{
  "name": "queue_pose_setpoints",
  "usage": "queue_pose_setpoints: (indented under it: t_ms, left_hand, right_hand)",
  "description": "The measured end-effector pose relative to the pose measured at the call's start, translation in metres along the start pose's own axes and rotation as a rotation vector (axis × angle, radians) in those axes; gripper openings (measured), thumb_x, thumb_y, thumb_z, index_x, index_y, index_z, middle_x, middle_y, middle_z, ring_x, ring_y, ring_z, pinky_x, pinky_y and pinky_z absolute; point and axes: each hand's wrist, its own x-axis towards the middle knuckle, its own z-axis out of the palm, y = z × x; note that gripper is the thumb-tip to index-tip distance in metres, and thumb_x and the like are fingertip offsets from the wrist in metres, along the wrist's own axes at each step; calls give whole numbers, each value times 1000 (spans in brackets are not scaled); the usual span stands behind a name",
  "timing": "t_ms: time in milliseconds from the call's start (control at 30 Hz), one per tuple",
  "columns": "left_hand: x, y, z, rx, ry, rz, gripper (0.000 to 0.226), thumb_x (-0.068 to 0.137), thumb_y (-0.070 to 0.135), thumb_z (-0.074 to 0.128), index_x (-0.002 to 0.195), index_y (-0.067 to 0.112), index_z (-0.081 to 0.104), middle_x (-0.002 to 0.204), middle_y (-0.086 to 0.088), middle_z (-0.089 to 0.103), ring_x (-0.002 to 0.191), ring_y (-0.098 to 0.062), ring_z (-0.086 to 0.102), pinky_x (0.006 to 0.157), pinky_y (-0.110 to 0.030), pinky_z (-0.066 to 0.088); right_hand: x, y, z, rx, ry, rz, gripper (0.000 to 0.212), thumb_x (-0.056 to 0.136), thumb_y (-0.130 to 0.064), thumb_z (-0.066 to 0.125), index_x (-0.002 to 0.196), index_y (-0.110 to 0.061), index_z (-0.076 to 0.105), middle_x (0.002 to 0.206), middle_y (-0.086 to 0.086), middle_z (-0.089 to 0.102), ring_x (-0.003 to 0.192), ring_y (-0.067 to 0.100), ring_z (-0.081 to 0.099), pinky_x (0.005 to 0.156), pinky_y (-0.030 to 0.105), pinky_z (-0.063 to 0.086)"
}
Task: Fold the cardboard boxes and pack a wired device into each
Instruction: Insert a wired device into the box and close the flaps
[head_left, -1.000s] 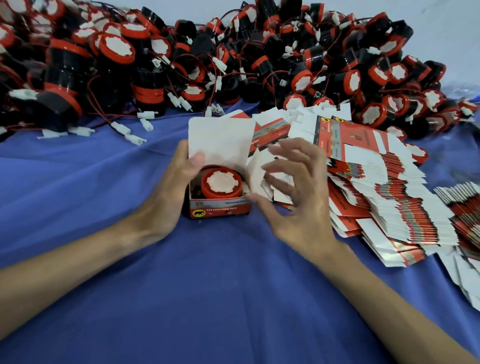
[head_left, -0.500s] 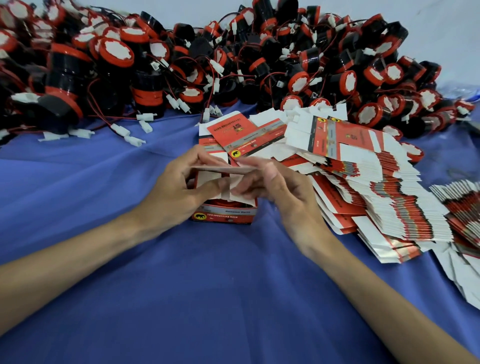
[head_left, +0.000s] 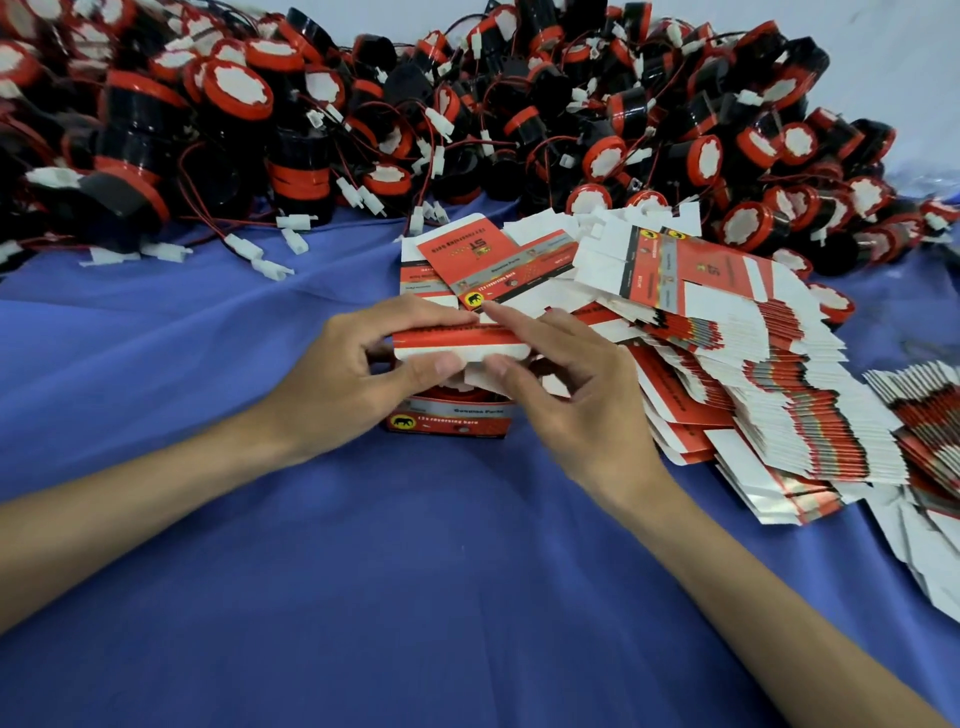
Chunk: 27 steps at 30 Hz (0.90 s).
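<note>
Covering worktop: blue cloth (head_left: 415, 597), open along near edge.
Far edge: heaped wired devices (head_left: 467, 104).
Right edge: flat boxes (head_left: 779, 405).
Grip: left hand (head_left: 353, 384), right hand (head_left: 576, 400) both pinch box flap (head_left: 457, 338).

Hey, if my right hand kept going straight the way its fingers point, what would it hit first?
Your right hand is pinching the box's lid flap. Pushed on past it, the fingers would probably meet the flat cartons just behind; depth is hard to judge.

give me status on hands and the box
Left hand, right hand both pinch the lid. Box not yet shut, device inside. Flat cartons crowd its right side.
</note>
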Motion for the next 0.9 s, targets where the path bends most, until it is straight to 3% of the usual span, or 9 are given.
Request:
queue_pose_setpoints:
  t_ms: [100,233,500,633,700,800,900]
  left_hand:
    - [3,-3,-9,265,-12,221,36,92,34,60,124,18,54,121,12,59,113,7,55,88,-8,45]
    - [4,-11,-16,471,-69,476,33,94,25,53,122,6,54,123,-2,60,117,-11,56,100,-22,46]
    - [2,-18,-21,607,-138,564,39,95,30,53,125,5,54,130,-7,57,124,-22,55,101,-37,49]
    - [3,-17,-21,659,-220,559,49,95,40,52,131,7,50,137,-5,52,132,-20,47,108,-33,41]
    - [4,-17,-20,667,-234,567,48,96,37,50,131,5,49,138,-6,51,132,-19,46,110,-29,38]
    - [4,-18,-19,677,-218,579,41,97,32,48,128,5,53,134,-5,53,129,-21,48,111,-27,37]
    - [0,-18,-21,716,-196,619,37,95,27,51,127,8,55,133,-3,55,128,-24,50,107,-32,43]
  right_hand:
    - [2,3,-2,-131,43,-92,36,80,-16,73,114,-8,69,77,7,46,69,11,43,63,14,37]
    - [2,9,-7,-209,-83,-263,33,84,-10,69,115,0,66,72,10,51,65,17,46,59,16,35]
    - [4,12,-6,-295,-105,-448,28,84,-5,69,111,1,68,67,12,51,61,21,48,60,22,37]
    - [5,15,-7,-312,-127,-533,36,83,-17,71,111,6,67,67,6,46,62,17,42,65,20,33]
    - [3,18,-5,-392,-121,-584,36,82,-12,75,111,7,67,67,7,51,60,18,45,68,19,34]
    - [-1,21,-2,-453,-98,-623,31,82,-5,74,110,8,68,65,9,55,56,23,49,59,28,48]
    - [-7,21,1,-485,-78,-657,28,86,-5,69,112,6,67,63,7,52,55,22,47,50,36,49]
